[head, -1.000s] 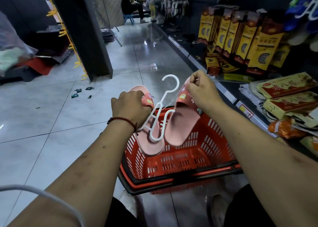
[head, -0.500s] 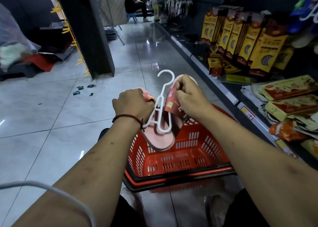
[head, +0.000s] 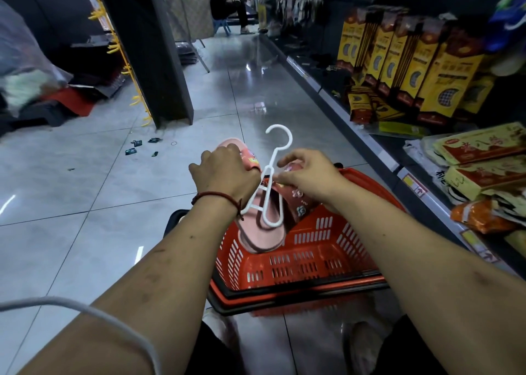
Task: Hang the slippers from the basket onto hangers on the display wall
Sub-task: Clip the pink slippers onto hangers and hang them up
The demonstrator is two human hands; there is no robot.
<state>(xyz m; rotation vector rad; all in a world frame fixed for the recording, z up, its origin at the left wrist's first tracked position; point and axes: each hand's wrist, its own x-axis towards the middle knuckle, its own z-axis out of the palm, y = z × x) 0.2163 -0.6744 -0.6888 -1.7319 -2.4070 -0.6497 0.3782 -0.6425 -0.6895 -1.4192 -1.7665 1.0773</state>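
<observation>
Above a red plastic basket (head: pixel 307 263) on the floor I hold a white plastic hanger (head: pixel 274 181) with its hook pointing up. My left hand (head: pixel 225 172) grips one pink slipper (head: pixel 263 232) that sits on the hanger's left loop, its sole hanging down toward the basket. My right hand (head: pixel 308 177) holds the second pink slipper (head: pixel 296 201) pressed against the hanger's right loop, fingertips pinching at the hanger stem. The two slippers lie close together, sole sides facing me.
Shelves (head: pixel 378 149) with yellow boxes (head: pixel 444 70) and packets run along the right. A dark pillar (head: pixel 153 61) with yellow hooks stands ahead left. Small scraps (head: pixel 136 147) lie on the grey tiled floor. A seated person (head: pixel 230 4) is far down the aisle.
My right hand has brought the second slipper from spread out to the right in against the hanger and the first slipper. Both hands sit closer together.
</observation>
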